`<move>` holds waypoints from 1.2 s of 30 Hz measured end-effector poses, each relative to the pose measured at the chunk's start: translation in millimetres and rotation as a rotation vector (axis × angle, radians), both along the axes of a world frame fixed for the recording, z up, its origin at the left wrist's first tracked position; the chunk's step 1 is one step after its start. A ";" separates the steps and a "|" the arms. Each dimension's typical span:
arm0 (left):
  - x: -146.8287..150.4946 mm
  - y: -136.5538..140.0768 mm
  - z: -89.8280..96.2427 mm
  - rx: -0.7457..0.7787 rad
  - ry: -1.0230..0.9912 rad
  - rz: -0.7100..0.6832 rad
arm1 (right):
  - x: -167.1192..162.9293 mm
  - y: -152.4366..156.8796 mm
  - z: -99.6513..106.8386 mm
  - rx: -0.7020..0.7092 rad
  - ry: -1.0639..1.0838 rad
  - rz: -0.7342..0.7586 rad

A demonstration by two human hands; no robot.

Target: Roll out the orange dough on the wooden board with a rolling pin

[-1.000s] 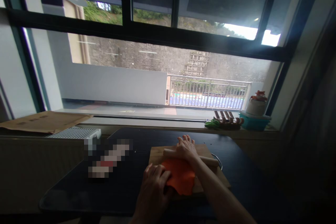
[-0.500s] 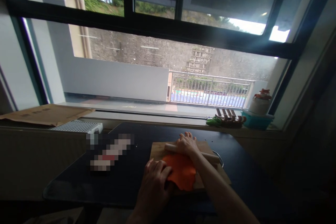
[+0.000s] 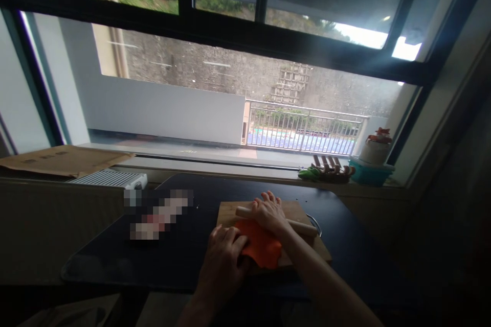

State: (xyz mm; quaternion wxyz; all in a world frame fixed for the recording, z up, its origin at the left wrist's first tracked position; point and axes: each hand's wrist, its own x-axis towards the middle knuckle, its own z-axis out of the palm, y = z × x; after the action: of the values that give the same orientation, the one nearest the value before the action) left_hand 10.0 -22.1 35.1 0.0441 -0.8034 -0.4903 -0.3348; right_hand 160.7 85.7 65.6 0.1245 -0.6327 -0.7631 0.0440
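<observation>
A thin, flat sheet of orange modelling dough (image 3: 264, 246) with an uneven edge lies on a wooden board (image 3: 229, 209). At its left edge my left hand (image 3: 225, 250) is closed, fingers bent and the thumb against the sheet; its palm side is hidden. My right hand (image 3: 270, 213) presses flat on a pale wooden rolling pin (image 3: 303, 227), with its fingers stretched out past the pin. The pin lies slantwise over the far part of the board, touching or just beyond the dough. My right forearm covers part of the pin and board.
The board has a metal handle (image 3: 314, 223) on its right. It rests on a dark table (image 3: 153, 271). A blurred-out object (image 3: 161, 217) lies to the left. On the windowsill are a brown envelope (image 3: 65, 159), brown and green craft pieces (image 3: 326, 169) and a teal box (image 3: 370, 171).
The view has shifted slightly, so most things sit a little higher and further left. Both hands keep nearly the same hold on the dough and rolling pin.
</observation>
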 end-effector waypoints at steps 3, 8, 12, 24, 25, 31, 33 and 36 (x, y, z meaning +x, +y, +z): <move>-0.7 1.2 -3.8 0.011 0.001 0.003 | 4.6 27.0 7.0 -0.044 -0.032 -0.064; 0.2 1.2 -3.7 0.013 -0.005 0.008 | 1.7 12.8 5.9 -0.025 -0.009 -0.025; 2.0 -0.5 1.4 -0.011 -0.003 0.008 | -4.6 -23.9 1.4 -0.036 0.057 0.051; -0.5 3.8 -10.2 0.072 -0.059 0.015 | 4.1 26.5 11.1 -0.036 -0.068 0.040; -0.6 4.1 -10.5 0.076 -0.067 0.024 | 4.9 21.3 10.6 -0.039 -0.057 0.087; -1.2 3.1 -11.2 0.101 -0.077 0.042 | 17.4 -24.4 4.9 -0.034 -0.013 0.459; -1.1 2.4 -11.5 0.096 -0.072 0.046 | 19.5 -26.7 4.5 -0.038 -0.027 0.472; -0.7 1.6 -10.8 0.076 -0.056 0.049 | 15.6 -15.8 6.4 -0.034 -0.048 0.427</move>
State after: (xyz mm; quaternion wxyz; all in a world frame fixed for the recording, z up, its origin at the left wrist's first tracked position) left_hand 9.3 -20.6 24.4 0.0690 -0.7793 -0.4976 -0.3747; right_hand 176.3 69.9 72.0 0.0833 -0.4598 -0.8816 0.0670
